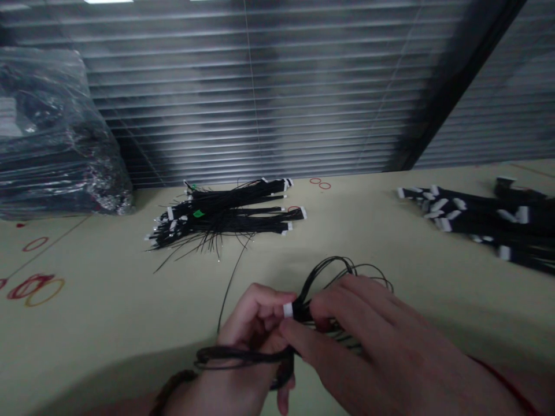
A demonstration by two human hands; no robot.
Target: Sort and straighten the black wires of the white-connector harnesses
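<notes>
1. Grip: the left hand [243, 323] curls with fingertips on the white end [288, 310] of a black cable [300, 312]; the right hand [373, 335] pinches the wires just beside it, its back hiding how firmly. The cable sits between both hands, over the near tabletop [347, 225].

2. Bag [56, 138]: far left, well apart from the hands; an unlikely source of trouble.

3. Right pile [477, 222]: a wide swing of the right arm could disorder it.

4. Middle pile [217, 211]: loose strands fan toward the hands, so a wire dragged across could tangle.

5. Cable: its bent wires rise beyond the right fingers and would probably spring apart if the pinch eased.

6. Lower loop [238, 353]: lying across the left hand, it might catch on the wristband [173, 393].

7. Thin wire [229, 283]: runs between middle pile and left hand; I cannot tell whose it is. If snagged, it could pull strands loose.

8. White end: crowded by fingers; a hard tug could strain its wires.
</notes>
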